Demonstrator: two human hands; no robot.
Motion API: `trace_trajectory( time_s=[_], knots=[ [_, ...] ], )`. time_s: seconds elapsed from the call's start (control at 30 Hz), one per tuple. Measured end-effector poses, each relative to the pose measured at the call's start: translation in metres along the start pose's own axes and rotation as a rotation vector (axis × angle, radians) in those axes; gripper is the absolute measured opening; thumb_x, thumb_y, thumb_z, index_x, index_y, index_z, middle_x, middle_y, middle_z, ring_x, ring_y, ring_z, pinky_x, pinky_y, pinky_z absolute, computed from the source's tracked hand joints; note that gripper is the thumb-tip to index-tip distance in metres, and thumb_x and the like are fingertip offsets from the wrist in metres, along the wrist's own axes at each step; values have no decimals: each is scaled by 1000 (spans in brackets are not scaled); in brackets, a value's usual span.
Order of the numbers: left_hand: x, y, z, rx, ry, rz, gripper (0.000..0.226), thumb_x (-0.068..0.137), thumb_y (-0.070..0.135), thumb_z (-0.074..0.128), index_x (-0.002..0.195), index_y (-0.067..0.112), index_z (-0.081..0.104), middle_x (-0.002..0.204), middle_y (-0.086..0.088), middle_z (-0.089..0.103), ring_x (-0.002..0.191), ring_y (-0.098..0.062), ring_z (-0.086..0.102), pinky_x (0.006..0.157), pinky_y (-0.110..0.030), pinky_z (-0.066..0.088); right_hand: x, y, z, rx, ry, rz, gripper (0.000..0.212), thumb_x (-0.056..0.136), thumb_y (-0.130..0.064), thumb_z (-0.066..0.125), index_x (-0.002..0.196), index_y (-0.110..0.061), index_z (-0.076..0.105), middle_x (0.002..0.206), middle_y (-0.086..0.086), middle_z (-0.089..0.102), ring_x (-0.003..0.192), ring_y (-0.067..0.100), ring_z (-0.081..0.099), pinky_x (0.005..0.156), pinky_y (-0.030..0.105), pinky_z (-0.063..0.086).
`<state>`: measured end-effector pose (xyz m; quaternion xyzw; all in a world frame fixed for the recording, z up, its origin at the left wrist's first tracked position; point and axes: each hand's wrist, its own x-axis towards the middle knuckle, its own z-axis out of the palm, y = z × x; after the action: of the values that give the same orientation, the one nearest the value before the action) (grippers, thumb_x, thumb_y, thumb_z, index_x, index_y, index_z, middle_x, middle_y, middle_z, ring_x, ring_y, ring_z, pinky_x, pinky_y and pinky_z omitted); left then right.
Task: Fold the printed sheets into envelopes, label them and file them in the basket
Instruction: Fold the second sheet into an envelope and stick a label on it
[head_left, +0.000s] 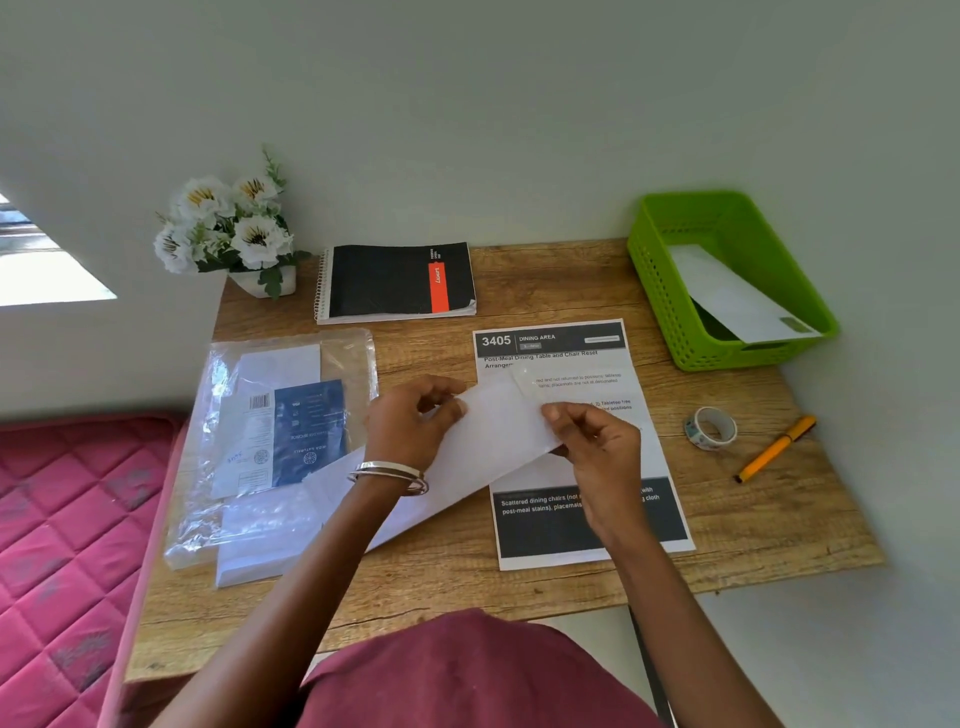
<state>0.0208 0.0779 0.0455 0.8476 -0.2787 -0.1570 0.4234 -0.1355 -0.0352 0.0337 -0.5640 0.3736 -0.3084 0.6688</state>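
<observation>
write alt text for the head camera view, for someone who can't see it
Both hands, left hand and right hand, pinch a white envelope above a printed sheet on a wooden desk. A green basket at the back right holds another envelope.

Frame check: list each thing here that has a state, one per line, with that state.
Envelope: lifted, pinched at both sides, flap open.
Left hand: pinching the envelope.
Right hand: pinching the envelope.
Printed sheet: flat, unfolded.
Green basket: one envelope inside.
Notebook: closed.
Orange pen: lying on the table; cap unclear.
Tape roll: lying untouched.
Plastic packet: lying flat.
</observation>
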Motion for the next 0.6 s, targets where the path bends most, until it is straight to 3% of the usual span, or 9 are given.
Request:
trace_trajectory(
  time_s=[0.07, 0.13, 0.27, 0.37, 0.47, 0.6],
  knots=[
    [-1, 6, -3, -32, -49, 13, 17, 83, 23, 66, 100, 23, 69, 93, 7, 67, 83, -9, 58, 73, -23, 47, 1, -2, 0, -8, -5, -16, 18, 79, -3, 72, 95, -9, 70, 92, 1, 73, 91, 14, 67, 83, 40, 56],
    [-1, 14, -4, -36, -112, 31, 19, 85, 27, 64, 102, 21, 68, 94, 5, 66, 81, -7, 57, 64, -16, 40, 2, -5, 1, -4, -8, -32, 29, 75, 2, 74, 99, -12, 66, 92, 8, 72, 88, 16, 68, 80, 36, 56],
    [5, 33, 0, -53, -158, 58, 27, 83, 35, 63, 106, 21, 65, 99, 4, 64, 86, -13, 60, 71, -25, 50, 2, -14, 7, 43, -56, -40, 42, 73, -1, 77, 109, -14, 57, 88, 13, 73, 85, 26, 70, 76, 37, 57],
    [9, 48, 4, -105, -99, 51, 19, 80, 37, 66, 92, 23, 68, 90, 3, 69, 78, -15, 64, 69, -32, 55, 2, -18, 9, 71, -111, -41, 45, 74, -5, 77, 113, -14, 56, 86, 17, 72, 82, 28, 70, 75, 41, 56],
    [15, 60, 2, -189, -36, 19, 11, 80, 34, 67, 78, 24, 68, 78, 3, 68, 72, -17, 63, 63, -30, 52, 0, -20, 9, 92, -133, -23, 35, 78, -15, 73, 110, -14, 59, 83, 23, 70, 78, 31, 68, 70, 44, 58],
    [22, 77, -15, -403, 25, -13, 11, 82, 27, 66, 78, 17, 68, 75, 4, 66, 69, -11, 59, 63, -28, 48, -3, -16, 3, 195, -168, 81, 33, 86, -33, 56, 102, -5, 61, 80, 21, 71, 71, 33, 69, 65, 35, 58]
  ],
)
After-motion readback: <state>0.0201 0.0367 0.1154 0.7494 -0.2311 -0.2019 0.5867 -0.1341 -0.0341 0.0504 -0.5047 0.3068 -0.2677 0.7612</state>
